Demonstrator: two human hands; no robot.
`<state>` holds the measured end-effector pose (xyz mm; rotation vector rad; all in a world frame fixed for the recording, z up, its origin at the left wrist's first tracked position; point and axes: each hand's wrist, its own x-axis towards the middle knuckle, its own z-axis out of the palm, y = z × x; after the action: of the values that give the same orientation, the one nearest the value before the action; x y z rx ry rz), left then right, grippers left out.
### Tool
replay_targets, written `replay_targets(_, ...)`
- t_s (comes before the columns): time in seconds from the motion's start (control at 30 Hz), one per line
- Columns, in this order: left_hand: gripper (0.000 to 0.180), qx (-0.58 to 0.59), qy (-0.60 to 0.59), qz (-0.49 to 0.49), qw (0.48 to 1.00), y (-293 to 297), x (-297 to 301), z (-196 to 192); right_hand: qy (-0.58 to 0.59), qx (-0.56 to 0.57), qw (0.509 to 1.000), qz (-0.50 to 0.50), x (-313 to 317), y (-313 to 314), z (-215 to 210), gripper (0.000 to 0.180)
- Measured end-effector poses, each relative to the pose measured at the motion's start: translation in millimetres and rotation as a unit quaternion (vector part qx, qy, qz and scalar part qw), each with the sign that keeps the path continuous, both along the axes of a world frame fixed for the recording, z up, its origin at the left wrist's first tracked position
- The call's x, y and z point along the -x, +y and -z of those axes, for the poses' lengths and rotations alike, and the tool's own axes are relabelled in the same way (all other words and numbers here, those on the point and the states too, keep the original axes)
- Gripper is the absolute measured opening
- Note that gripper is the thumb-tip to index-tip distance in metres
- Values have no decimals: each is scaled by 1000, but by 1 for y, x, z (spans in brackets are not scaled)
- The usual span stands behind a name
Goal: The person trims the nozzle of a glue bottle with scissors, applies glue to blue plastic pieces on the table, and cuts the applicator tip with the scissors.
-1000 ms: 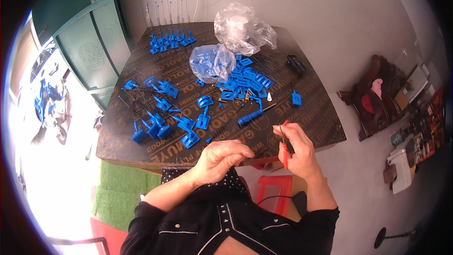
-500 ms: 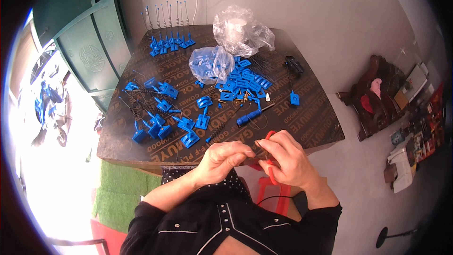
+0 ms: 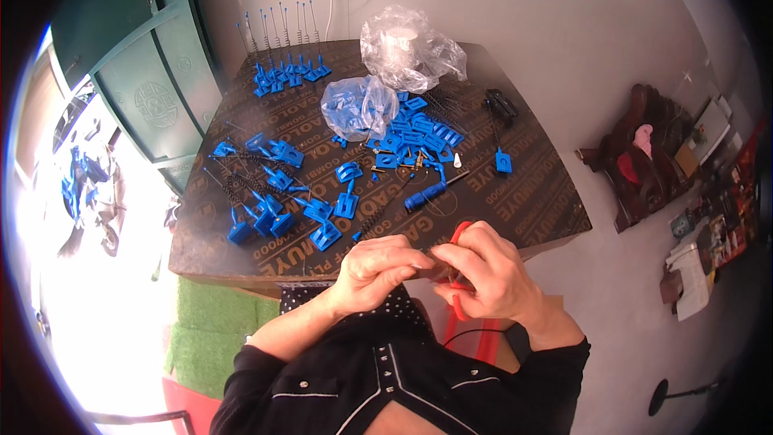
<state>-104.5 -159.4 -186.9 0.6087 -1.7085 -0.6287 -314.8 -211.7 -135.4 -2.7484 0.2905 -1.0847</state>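
Close to the table's front edge, my two hands meet with fingertips nearly touching. My right hand [image 3: 493, 278] is closed round red-handled scissors [image 3: 460, 306]; its fingers hide most of the blades. A pinch of thumb and forefinger closes my left hand [image 3: 372, 275], and whatever is in it is too small to make out. Beyond the hands, a blue-handled screwdriver [image 3: 424, 196] lies on the dark printed tabletop [image 3: 491, 201]. Left of it are several blue plastic pieces with black springs [image 3: 270, 213].
A heap of loose blue parts [image 3: 419, 133] lies mid-table beside a bag of blue pieces [image 3: 360, 107]. Clear crumpled plastic [image 3: 415, 52] stands behind. Several upright spring pieces [image 3: 290, 72] fill the back left corner. A black object [image 3: 501, 105] lies right.
My right hand has shifted slightly left, closer to my left fingertips, and the lower scissor handle has risen a little. The things on the table have not been moved.
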Motion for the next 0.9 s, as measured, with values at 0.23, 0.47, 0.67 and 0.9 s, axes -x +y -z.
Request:
replay_targets(0.23,19,26,-43,-123,991,4,9,-3,-150,-217,964,28,-4,9,11,16)
replay_targets(0.47,24,107,-111,-219,963,7,15,-2,-151,-275,949,7,-13,14,16,13)
replay_targets(0.67,28,134,-134,-239,952,8,16,1,-152,-243,958,2,-16,12,17,13)
replay_targets(0.9,32,121,-148,-210,959,8,16,0,-145,-222,964,-3,-16,11,16,12)
